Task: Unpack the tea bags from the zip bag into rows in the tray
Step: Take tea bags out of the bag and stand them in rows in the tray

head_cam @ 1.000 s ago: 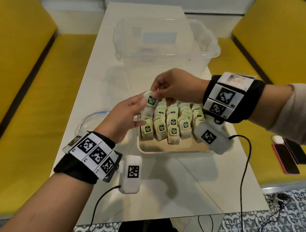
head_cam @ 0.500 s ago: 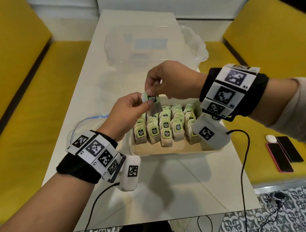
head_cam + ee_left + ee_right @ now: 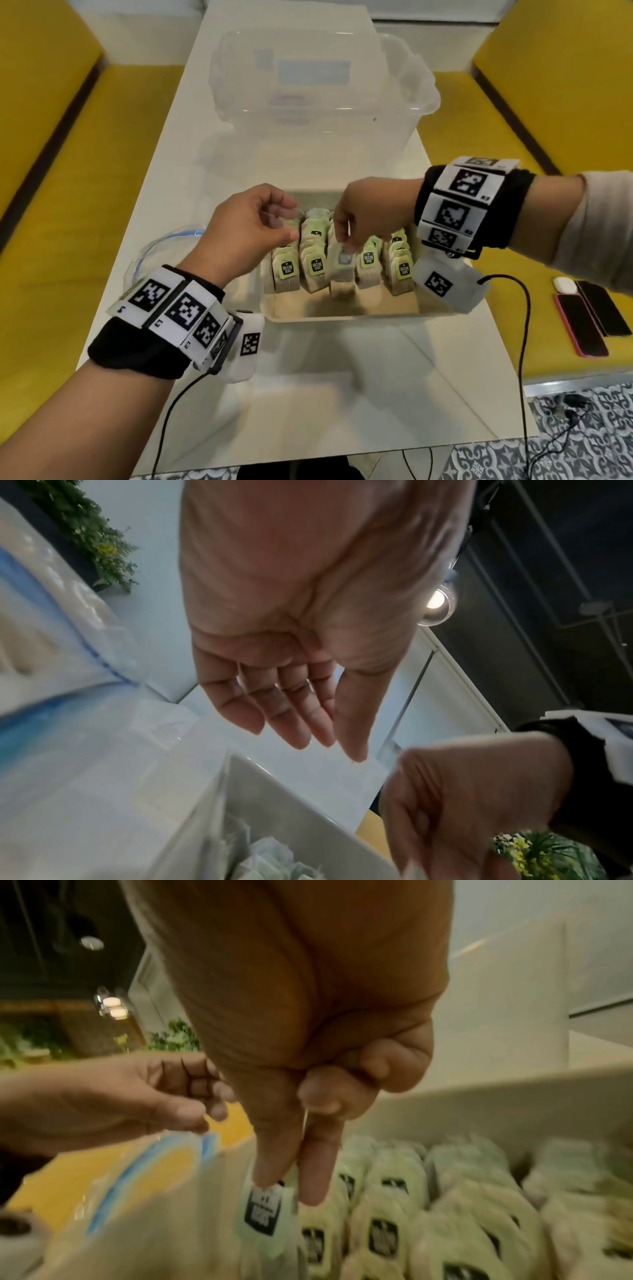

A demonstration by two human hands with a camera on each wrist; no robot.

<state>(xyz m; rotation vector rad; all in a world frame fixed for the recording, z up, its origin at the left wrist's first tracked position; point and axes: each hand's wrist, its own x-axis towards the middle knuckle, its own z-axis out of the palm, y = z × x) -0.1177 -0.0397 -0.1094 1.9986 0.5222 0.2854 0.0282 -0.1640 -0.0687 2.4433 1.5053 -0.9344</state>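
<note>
A shallow beige tray [image 3: 342,317] holds several rows of upright tea bags [image 3: 317,267] with green labels. My right hand [image 3: 346,245] pinches one tea bag [image 3: 342,274] by its top and holds it at the front of a middle row, low in the tray. The right wrist view shows thumb and forefinger on its green tag [image 3: 265,1213]. My left hand [image 3: 291,222] hovers over the tray's left side with relaxed fingers, holding nothing; the left wrist view shows its bare palm [image 3: 301,615]. The clear zip bag [image 3: 161,253] with a blue seal lies left of the tray.
A large clear plastic bin [image 3: 308,85] stands behind the tray on the white table [image 3: 342,394]. Yellow benches flank the table; phones [image 3: 582,322] and a small white case [image 3: 565,284] lie on the right bench. Wrist cables [image 3: 524,342] trail off the front edge.
Both hands held the tea bag above the tray. The left hand has let go and drawn back; the right hand has lowered the bag down to a middle row.
</note>
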